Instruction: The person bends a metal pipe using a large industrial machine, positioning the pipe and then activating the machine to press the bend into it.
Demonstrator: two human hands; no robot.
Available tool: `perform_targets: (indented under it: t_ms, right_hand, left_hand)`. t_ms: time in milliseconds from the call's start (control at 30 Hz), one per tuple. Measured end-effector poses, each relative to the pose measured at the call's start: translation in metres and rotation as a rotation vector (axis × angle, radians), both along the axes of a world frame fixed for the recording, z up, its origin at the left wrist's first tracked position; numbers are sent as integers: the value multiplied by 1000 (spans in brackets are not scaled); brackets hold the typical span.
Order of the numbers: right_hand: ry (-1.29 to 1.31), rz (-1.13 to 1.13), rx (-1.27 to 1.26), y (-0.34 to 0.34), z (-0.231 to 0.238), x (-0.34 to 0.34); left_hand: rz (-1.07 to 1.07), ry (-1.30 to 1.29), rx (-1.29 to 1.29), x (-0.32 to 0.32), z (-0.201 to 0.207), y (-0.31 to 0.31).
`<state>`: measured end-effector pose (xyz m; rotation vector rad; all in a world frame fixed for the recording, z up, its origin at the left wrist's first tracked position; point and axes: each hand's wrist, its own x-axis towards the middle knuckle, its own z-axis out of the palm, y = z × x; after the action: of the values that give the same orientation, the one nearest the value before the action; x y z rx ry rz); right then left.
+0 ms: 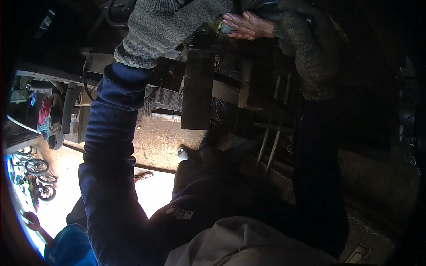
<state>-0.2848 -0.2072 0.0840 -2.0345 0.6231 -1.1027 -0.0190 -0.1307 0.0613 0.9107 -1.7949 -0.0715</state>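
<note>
My left hand [171,24], in a grey knitted glove, reaches up to the top edge of the head view. Its fingers are mostly cut off or hidden, so I cannot tell what they hold. In deep shadow on the right is my right hand [304,42], also gloved in grey knit, its fingers hard to make out. Between the gloves a bare hand [248,26], apparently another person's, points left with its fingers stretched out. Its fingertips lie by a small greenish-grey piece [225,27], whose kind I cannot make out. Dark, shiny material [264,6] spans the top.
A dark upright board [197,91] and a metal frame [102,64] stand below the hands. Two thin rods [268,148] slant at the right. On the left are bicycles [37,166] in bright light and a person in blue [71,246]. A cable [85,80] hangs near my left sleeve.
</note>
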Motion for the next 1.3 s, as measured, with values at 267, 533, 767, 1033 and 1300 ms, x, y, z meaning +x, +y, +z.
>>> perform_targets:
  t_ms: [267,533,767,1033,1300]
  right_hand:
    - [-89,46,0,1,0,3]
    - [-117,-28,-72,0,-5,7]
    - [0,-33,185,5,2,0]
    - [-24,82,-15,6,12,10]
    - [-90,66,-80,-1,8,6]
  left_hand:
    - [131,-216,-148,3,-4,-1]
    - [-264,457,23,-17,-13,4]
    - [-24,26,-178,-11,-7,-4]
    - [61,210,80,-13,3,4]
    - [-56,260,97,-17,4,3]
